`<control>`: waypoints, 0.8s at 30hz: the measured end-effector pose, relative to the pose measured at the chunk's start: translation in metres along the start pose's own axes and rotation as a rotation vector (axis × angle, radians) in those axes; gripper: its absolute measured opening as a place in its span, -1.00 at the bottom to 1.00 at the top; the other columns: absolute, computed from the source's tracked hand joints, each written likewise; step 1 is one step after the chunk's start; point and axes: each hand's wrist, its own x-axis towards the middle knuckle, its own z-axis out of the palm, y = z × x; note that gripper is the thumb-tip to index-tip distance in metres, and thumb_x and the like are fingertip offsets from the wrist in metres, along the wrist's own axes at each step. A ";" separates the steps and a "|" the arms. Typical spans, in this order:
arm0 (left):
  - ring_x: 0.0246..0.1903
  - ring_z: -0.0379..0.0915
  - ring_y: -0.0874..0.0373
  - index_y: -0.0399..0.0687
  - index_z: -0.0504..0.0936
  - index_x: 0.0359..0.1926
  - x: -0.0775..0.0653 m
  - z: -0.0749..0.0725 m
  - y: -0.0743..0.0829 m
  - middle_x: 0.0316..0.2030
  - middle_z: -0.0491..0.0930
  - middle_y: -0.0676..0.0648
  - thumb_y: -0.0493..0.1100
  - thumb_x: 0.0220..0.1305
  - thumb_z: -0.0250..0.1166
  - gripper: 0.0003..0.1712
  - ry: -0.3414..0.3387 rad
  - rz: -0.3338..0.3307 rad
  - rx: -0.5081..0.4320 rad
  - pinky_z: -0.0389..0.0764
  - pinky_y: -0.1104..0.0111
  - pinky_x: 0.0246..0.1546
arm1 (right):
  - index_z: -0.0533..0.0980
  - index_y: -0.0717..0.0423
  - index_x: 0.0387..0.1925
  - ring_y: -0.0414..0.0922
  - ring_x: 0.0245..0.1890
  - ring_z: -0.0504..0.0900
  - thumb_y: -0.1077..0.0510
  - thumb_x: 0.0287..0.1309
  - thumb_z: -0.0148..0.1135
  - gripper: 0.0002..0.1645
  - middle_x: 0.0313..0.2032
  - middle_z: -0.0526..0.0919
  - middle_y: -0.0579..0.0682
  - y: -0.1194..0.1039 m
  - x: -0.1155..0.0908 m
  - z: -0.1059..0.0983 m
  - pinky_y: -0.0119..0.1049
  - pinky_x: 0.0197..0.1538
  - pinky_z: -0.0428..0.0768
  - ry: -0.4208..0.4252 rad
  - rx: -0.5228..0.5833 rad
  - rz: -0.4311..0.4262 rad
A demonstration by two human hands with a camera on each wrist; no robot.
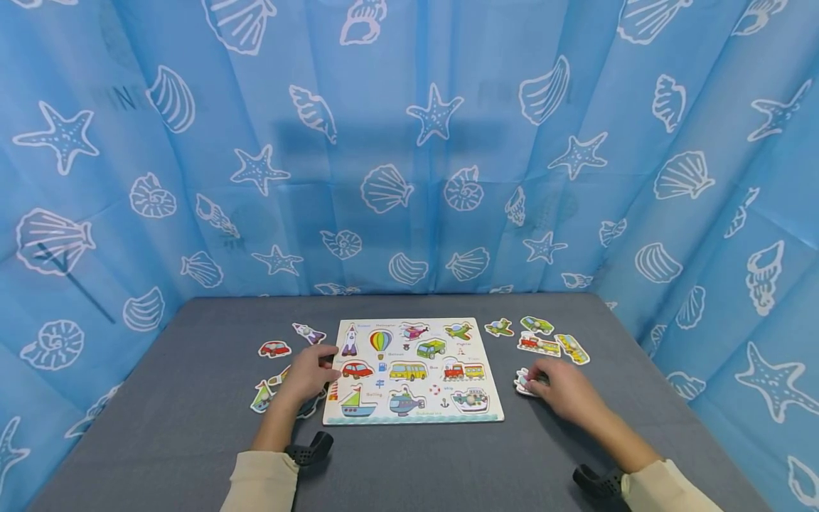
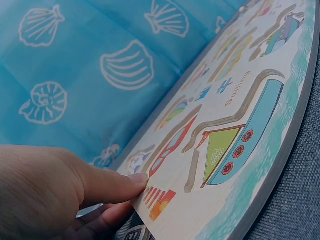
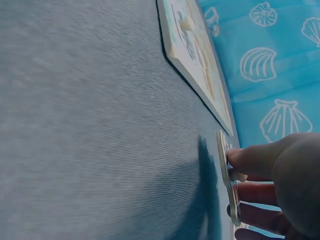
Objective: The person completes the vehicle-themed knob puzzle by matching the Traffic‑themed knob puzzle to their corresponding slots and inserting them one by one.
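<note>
A wooden vehicle puzzle board (image 1: 409, 419) lies flat on the table, with printed pictures such as a red car, a sailboat and a bus. My left hand (image 1: 311, 375) grips the board's left edge. In the left wrist view the thumb (image 2: 117, 186) rests on top, and the other fingers are lower and partly hidden. To the right of the board, my right hand (image 1: 566, 390) pinches a white-edged puzzle piece (image 1: 521, 382) by its knob. The right wrist view shows this piece (image 3: 227, 175) edge-on, tilted just over the cloth; its picture cannot be made out.
Left of the board lie a rocket piece (image 1: 309, 333), a red car piece (image 1: 275, 348), a sailboat piece (image 1: 261, 396) and others partly behind my arm. At right are a plane (image 1: 499, 327), a green truck (image 1: 536, 325), a train (image 1: 539, 344) and a bus (image 1: 571, 349). Behind hangs a blue curtain (image 1: 397, 242).
</note>
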 end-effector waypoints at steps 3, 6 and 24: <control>-0.29 0.40 0.04 -0.28 0.52 0.20 0.000 0.000 0.000 -0.22 0.52 -0.13 -0.37 0.15 0.38 -0.44 0.000 0.000 -0.004 0.48 0.27 -0.42 | 0.58 0.03 -0.49 -0.19 -0.47 0.44 0.23 -0.01 0.44 -0.85 -0.49 0.53 -0.16 0.001 0.008 0.000 -0.14 -0.34 0.41 -0.011 -0.014 0.004; -0.29 0.40 0.04 -0.27 0.52 0.20 0.001 0.000 0.001 -0.22 0.52 -0.14 -0.37 0.15 0.38 -0.44 0.001 -0.001 -0.007 0.48 0.28 -0.42 | 0.58 0.05 -0.49 -0.17 -0.46 0.45 0.24 -0.01 0.44 -0.86 -0.48 0.55 -0.14 0.002 0.016 0.001 -0.12 -0.34 0.41 -0.010 -0.017 -0.005; -0.32 0.39 0.06 -0.27 0.53 0.20 0.001 0.001 -0.002 -0.26 0.51 -0.11 -0.36 0.13 0.39 -0.44 0.006 0.001 -0.008 0.45 0.29 -0.43 | 0.59 0.05 -0.44 -0.13 -0.44 0.43 0.20 0.07 0.40 -0.90 -0.47 0.52 -0.09 0.004 0.071 0.011 -0.13 -0.35 0.41 0.017 -0.072 -0.021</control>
